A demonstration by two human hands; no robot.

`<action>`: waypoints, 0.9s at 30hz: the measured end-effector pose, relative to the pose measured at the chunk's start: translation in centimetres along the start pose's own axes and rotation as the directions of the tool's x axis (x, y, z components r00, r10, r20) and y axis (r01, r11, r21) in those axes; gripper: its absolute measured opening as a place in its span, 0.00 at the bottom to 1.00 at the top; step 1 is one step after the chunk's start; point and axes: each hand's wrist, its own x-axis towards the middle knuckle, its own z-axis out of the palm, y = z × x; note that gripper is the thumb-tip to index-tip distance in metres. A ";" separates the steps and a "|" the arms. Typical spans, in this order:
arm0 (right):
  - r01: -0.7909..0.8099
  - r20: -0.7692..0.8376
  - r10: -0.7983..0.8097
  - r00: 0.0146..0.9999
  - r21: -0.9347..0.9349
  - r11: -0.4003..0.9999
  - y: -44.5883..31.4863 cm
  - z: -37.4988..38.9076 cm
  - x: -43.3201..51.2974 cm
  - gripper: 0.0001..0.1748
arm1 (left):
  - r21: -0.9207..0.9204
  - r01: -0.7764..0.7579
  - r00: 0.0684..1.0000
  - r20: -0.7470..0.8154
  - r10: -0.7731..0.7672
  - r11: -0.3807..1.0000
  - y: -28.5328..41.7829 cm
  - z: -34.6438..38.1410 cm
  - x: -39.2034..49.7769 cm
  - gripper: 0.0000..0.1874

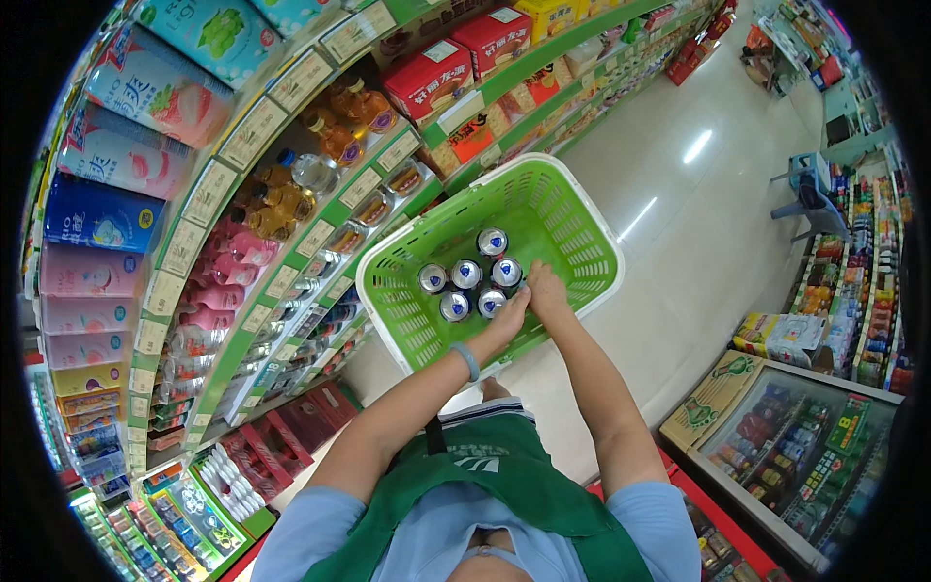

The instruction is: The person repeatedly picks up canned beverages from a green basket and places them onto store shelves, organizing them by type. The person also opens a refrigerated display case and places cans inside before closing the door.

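Several metal drink cans [466, 274] stand upright in a bunch on the floor of a green plastic shopping basket [582, 251] with a white rim, their silver lids with blue marks facing up. My left hand [509, 318], below a pale bangle [465, 361], reaches over the near side of the basket beside the nearest can [492, 302]. Close against it, my right hand [547, 291] has curled fingers to the right of the cans. The fingertips of both hands meet; whether anything is held between them is hidden.
Shelving on the left carries drink cans [102, 211], bottles [280, 200] and red snack boxes [429, 80]. A glass-topped chest cooler [785, 436] stands at right, below a blue plastic chair [811, 200]. Glossy floor tiles [669, 218] run along the aisle. Red cartons [291, 436] lie below the shelves.
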 end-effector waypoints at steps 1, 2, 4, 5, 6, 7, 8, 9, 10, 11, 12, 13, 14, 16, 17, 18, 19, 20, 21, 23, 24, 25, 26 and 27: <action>-0.003 0.005 0.003 1.000 0.003 1.000 -0.1 -0.2 0.0 0.24 | -0.003 -0.008 1.000 0.013 0.008 1.000 0.2 -0.1 0.0 0.35; 0.001 0.017 -0.001 1.000 -0.001 1.000 0.0 -0.4 -0.3 0.24 | -0.006 -0.016 1.000 0.027 0.016 1.000 0.3 -0.2 -0.2 0.35; 0.029 0.039 -0.029 0.999 -0.007 1.000 -0.1 -1.0 -1.1 0.24 | 0.019 -0.060 0.996 0.067 0.059 0.998 0.5 -0.9 -0.4 0.33; 0.083 -0.017 -0.084 0.996 -0.037 0.996 -0.1 -1.5 -1.8 0.23 | 0.032 -0.083 0.993 0.084 0.080 0.996 0.5 -1.3 -0.7 0.32; 0.144 -0.066 -0.149 0.987 -0.070 0.987 -0.9 -3.1 -2.8 0.23 | -0.008 -0.167 0.986 -0.013 0.167 0.986 0.2 -1.2 -1.4 0.29; 0.191 -0.119 -0.203 0.972 -0.100 0.976 -1.6 -4.6 -4.0 0.23 | 0.040 -0.161 0.986 -0.029 0.162 0.986 2.1 -1.7 -3.4 0.25; 0.235 -0.152 -0.243 0.958 -0.068 0.969 -2.8 -5.9 -5.1 0.22 | -0.017 -0.172 0.985 -0.001 0.172 0.985 2.3 -2.6 -4.5 0.24; 0.284 -0.187 -0.286 0.940 -0.039 0.958 -4.2 -7.0 -6.2 0.22 | -0.073 -0.185 0.982 0.024 0.187 0.980 2.3 -3.5 -5.5 0.24; 0.337 -0.223 -0.331 0.917 -0.013 0.941 -5.8 -8.2 -7.4 0.21 | -0.109 -0.085 0.996 0.026 0.088 0.990 2.8 -4.8 -7.0 0.20; 0.388 -0.261 -0.368 0.892 0.027 0.921 -7.9 -9.4 -8.9 0.21 | -0.174 -0.161 0.985 0.028 0.168 0.972 2.8 -5.9 -8.4 0.20; 0.452 -0.298 -0.415 0.860 0.067 0.889 -10.5 -10.5 -10.5 0.21 | -0.235 -0.242 0.968 0.012 0.252 0.941 2.4 -7.2 -10.1 0.19; 0.564 -0.362 -0.491 0.792 0.127 0.816 -13.1 -11.2 -11.9 0.21 | -0.289 -0.328 0.942 -0.029 0.334 0.900 2.1 -9.1 -12.1 0.19; 0.670 -0.427 -0.555 0.714 0.186 0.718 -15.9 -12.0 -13.7 0.20 | -0.257 -0.490 0.870 -0.093 0.484 0.833 2.9 -10.7 -15.1 0.17; 0.804 -0.482 -0.651 0.586 0.249 0.540 -22.1 -13.5 -17.1 0.19 | -0.117 -0.669 0.739 -0.214 0.639 0.734 4.7 -13.9 -22.0 0.16; 0.821 -0.471 -0.673 0.570 0.302 0.484 -25.2 -14.0 -18.9 0.18 | -0.038 -0.684 0.708 -0.272 0.651 0.728 5.2 -15.8 -25.2 0.15; 0.847 -0.492 -0.690 0.531 0.340 0.409 -28.5 -14.6 -20.4 0.18 | 0.042 -0.729 0.634 -0.335 0.697 0.683 6.4 -17.7 -28.8 0.14; 0.875 -0.520 -0.707 0.480 0.350 0.336 -31.8 -14.8 -22.0 0.18 | 0.124 -0.762 0.551 -0.393 0.736 0.636 7.1 -19.5 -32.3 0.13; 0.915 -0.552 -0.734 0.395 0.309 0.260 -35.1 -15.1 -23.3 0.18 | 0.213 -0.810 0.442 -0.390 0.808 0.546 7.3 -21.8 -34.9 0.13; 0.946 -0.584 -0.749 0.312 0.265 0.188 -38.2 -15.2 -24.7 0.18 | 0.276 -0.845 0.332 -0.403 0.853 0.459 7.2 -23.9 -37.5 0.14; 0.969 -0.609 -0.772 0.183 0.245 0.037 -44.2 -15.2 -27.2 0.19 | 0.340 -0.845 0.225 -0.474 0.851 0.413 7.1 -27.4 -43.0 0.15; 0.974 -0.616 -0.779 0.115 0.222 -0.032 -47.5 -15.1 -28.4 0.20 | 0.468 -0.809 0.092 -0.498 0.863 0.356 6.8 -29.2 -45.5 0.15; 0.975 -0.628 -0.776 0.061 0.205 -0.089 -50.4 -15.0 -29.5 0.20 | 0.584 -0.750 -0.027 -0.496 0.868 0.310 6.7 -31.0 -47.6 0.15; 0.970 -0.634 -0.773 0.026 0.202 -0.133 -53.5 -14.7 -30.3 0.21 | 0.644 -0.709 -0.099 -0.494 0.864 0.287 6.6 -33.0 -49.6 0.17; 0.950 -0.653 -0.756 0.030 0.254 -0.181 -56.5 -14.1 -31.0 0.21 | 0.637 -0.696 -0.099 -0.543 0.834 0.332 6.6 -34.4 -51.7 0.18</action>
